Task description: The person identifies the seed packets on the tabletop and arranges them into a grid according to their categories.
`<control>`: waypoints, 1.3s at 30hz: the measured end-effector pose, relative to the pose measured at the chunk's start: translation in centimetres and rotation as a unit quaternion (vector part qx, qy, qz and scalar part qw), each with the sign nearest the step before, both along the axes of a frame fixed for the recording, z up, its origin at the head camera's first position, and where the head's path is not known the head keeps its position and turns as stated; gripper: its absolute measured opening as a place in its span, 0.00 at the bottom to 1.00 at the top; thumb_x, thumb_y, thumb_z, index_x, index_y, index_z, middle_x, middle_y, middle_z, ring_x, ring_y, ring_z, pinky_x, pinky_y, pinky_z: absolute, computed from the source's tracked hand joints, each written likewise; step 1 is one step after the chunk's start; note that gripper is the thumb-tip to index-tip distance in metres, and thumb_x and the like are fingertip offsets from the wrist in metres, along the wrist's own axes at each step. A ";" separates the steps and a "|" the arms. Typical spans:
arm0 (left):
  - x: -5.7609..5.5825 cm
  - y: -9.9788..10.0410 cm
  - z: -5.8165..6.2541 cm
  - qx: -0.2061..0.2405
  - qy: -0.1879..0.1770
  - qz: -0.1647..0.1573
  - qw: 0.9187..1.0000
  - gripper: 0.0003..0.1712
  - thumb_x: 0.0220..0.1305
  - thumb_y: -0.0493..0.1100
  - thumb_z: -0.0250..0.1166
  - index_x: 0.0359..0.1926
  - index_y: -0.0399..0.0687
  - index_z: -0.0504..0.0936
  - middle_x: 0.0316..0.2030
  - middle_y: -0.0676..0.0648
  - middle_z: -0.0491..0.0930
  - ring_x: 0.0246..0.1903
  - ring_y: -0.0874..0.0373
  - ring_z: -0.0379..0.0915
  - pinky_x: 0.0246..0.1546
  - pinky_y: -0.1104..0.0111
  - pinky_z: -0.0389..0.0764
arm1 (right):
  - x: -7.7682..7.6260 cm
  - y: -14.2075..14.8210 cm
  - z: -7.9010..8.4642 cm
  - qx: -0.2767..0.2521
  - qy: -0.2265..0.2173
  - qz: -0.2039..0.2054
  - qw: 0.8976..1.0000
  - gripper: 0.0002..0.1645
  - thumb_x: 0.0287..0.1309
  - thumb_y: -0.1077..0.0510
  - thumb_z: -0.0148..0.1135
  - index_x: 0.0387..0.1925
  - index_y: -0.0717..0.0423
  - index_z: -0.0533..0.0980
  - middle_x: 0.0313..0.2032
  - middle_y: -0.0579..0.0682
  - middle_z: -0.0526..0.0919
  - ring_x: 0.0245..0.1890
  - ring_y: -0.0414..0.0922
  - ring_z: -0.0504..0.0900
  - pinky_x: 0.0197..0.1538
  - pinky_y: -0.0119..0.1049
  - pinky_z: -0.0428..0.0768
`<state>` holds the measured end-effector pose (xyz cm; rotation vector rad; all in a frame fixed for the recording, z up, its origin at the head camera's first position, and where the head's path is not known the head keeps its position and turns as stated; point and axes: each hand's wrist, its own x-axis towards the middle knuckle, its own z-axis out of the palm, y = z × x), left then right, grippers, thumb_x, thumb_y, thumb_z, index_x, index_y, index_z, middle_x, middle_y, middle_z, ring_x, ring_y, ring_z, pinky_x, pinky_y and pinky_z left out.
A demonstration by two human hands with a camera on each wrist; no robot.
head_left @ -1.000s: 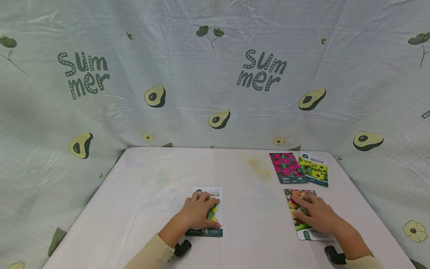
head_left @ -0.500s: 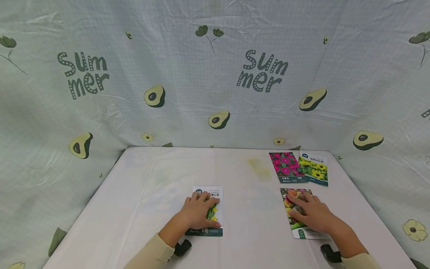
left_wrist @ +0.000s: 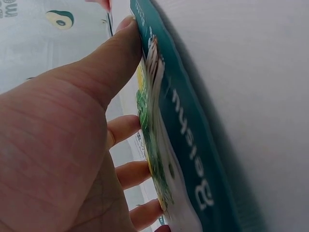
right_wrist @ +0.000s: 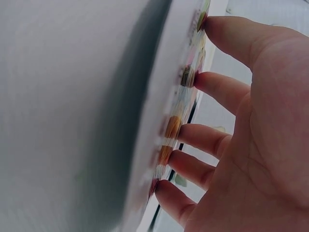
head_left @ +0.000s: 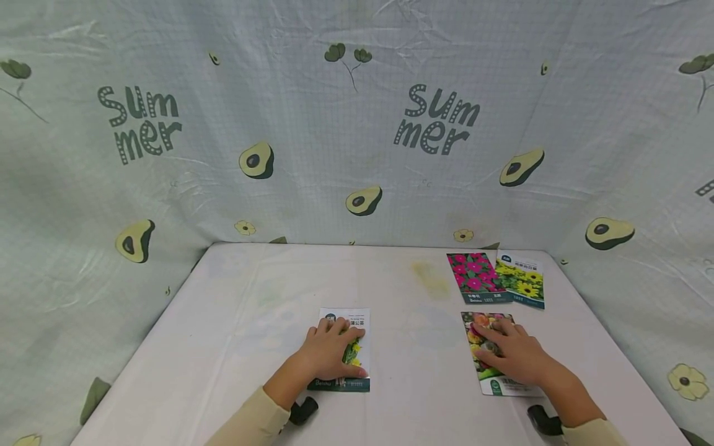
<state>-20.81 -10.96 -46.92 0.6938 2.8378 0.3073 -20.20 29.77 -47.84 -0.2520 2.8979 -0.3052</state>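
Note:
Under my left hand lies a seed packet with yellow flowers, green leaves and a dark teal bottom band. In the left wrist view the thumb and spread fingers rest their tips on the packet's printed front. Over to the right, my right hand covers much of another seed packet, printed with colourful round blooms and white at the bottom. The right wrist view shows all the fingertips pressing on that packet's face, with the palm raised off it.
Behind the right hand lie a packet of magenta flowers and a packet of yellow flowers, overlapping at their edges. A white cloth covers the table. A printed curtain hangs along the back and sides.
My right hand has slid its packet to the left along the table, a little away from the right side. The left hand and its packet have stayed put.

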 end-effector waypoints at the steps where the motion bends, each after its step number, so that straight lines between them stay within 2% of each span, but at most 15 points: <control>1: 0.0 0.0 0.0 0.000 0.000 -0.001 1.000 0.49 0.53 0.75 0.70 0.72 0.63 0.72 0.65 0.47 0.68 0.64 0.40 0.62 0.53 0.47 0.67 | 0.0 -0.1 0.0 0.000 0.000 0.000 1.000 0.44 0.64 0.27 0.58 0.74 0.45 0.69 0.69 0.70 0.63 0.66 0.75 0.63 0.58 0.76 0.66; 9: -0.3 0.0 -0.2 -0.003 -0.001 -0.002 1.000 0.49 0.53 0.76 0.69 0.72 0.64 0.72 0.65 0.47 0.68 0.64 0.40 0.62 0.51 0.50 0.67 | -0.1 -0.5 -0.2 -0.002 0.002 -0.002 1.000 0.44 0.64 0.27 0.59 0.74 0.44 0.69 0.70 0.70 0.63 0.65 0.73 0.64 0.58 0.76 0.66; 25: -0.4 0.0 -0.4 -0.007 -0.010 -0.002 1.000 0.49 0.54 0.77 0.68 0.73 0.64 0.71 0.66 0.47 0.67 0.66 0.39 0.61 0.54 0.47 0.66 | 0.0 -1.6 -0.5 -0.003 0.011 0.007 1.000 0.44 0.65 0.28 0.59 0.75 0.43 0.68 0.68 0.66 0.65 0.66 0.71 0.65 0.57 0.75 0.67; 28: -0.3 -0.1 -0.5 -0.006 -0.010 -0.003 1.000 0.49 0.54 0.77 0.68 0.72 0.65 0.71 0.66 0.47 0.67 0.65 0.39 0.61 0.51 0.49 0.66 | 0.1 -2.0 -0.3 -0.003 0.009 0.007 1.000 0.44 0.65 0.29 0.59 0.75 0.44 0.68 0.68 0.66 0.66 0.65 0.70 0.66 0.57 0.74 0.67; 33: -0.3 -0.2 -0.6 -0.001 -0.010 -0.005 1.000 0.48 0.55 0.76 0.69 0.73 0.65 0.71 0.66 0.47 0.67 0.63 0.40 0.61 0.47 0.53 0.63 | 0.2 -2.6 0.0 -0.002 -0.003 -0.004 1.000 0.45 0.65 0.28 0.58 0.75 0.44 0.67 0.68 0.67 0.65 0.66 0.71 0.64 0.59 0.75 0.64; 39: -0.2 -0.2 -0.3 0.003 -0.010 -0.007 1.000 0.48 0.55 0.75 0.69 0.73 0.63 0.71 0.66 0.47 0.67 0.63 0.39 0.61 0.47 0.52 0.64 | 0.1 -3.0 0.0 0.002 -0.009 -0.013 1.000 0.45 0.65 0.27 0.56 0.76 0.43 0.66 0.71 0.69 0.62 0.69 0.74 0.61 0.62 0.77 0.61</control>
